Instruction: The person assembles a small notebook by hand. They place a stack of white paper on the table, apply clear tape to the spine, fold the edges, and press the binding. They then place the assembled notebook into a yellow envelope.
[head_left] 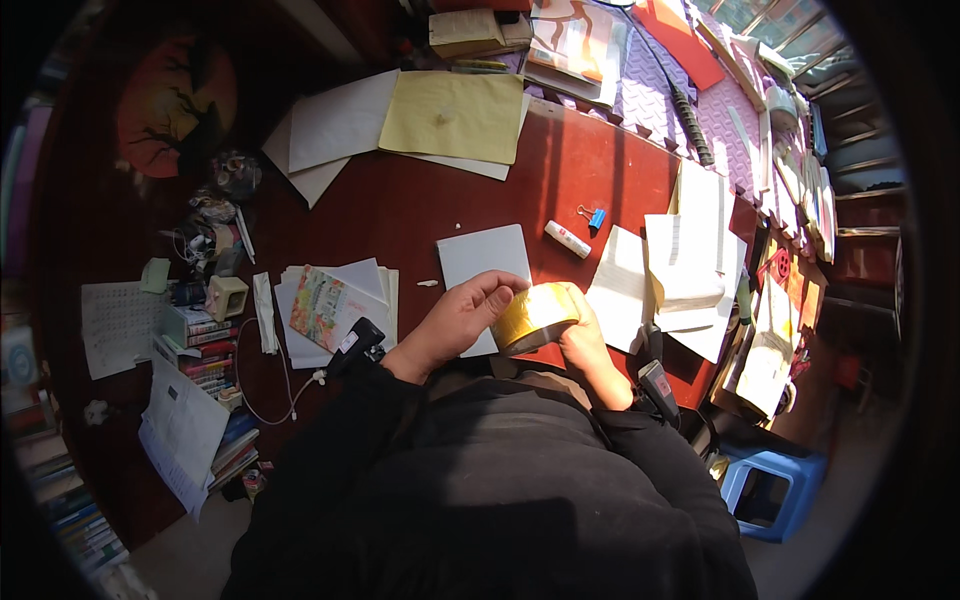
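Both forearms come up from the lower edge in dark sleeves, elbows wide, wrists angled inward so the hands meet in front of the chest. The left hand [462,318] lies palm-down, fingers curled forward, thumb tucked under — its grip closed on the gold roll [532,316]. The right hand [585,345] cups the same roll from the other side, fingers wrapped round its edge, wrist bent slightly left.
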